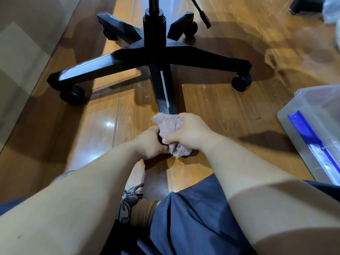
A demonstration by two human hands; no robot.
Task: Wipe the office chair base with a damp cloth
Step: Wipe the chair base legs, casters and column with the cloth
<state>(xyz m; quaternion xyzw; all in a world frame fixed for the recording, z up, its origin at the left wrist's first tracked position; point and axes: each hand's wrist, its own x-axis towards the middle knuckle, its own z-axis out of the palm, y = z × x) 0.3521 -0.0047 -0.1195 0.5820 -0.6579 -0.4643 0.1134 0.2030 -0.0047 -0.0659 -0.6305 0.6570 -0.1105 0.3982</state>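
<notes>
The black five-legged office chair base [154, 54] stands on the wooden floor, one leg pointing straight at me. A pink-and-grey striped cloth [168, 125] covers the near end of that leg. My right hand [191, 131] grips the cloth over the leg's tip. My left hand [150, 142] curls around the black caster at the leg's end, just left of the cloth. The caster is mostly hidden by both hands.
A clear plastic box [312, 129] with a blue part inside sits on the floor at the right. A pale wall or panel [22, 52] runs along the left. My knee in blue shorts [193, 218] and a shoe [128, 203] are below the hands.
</notes>
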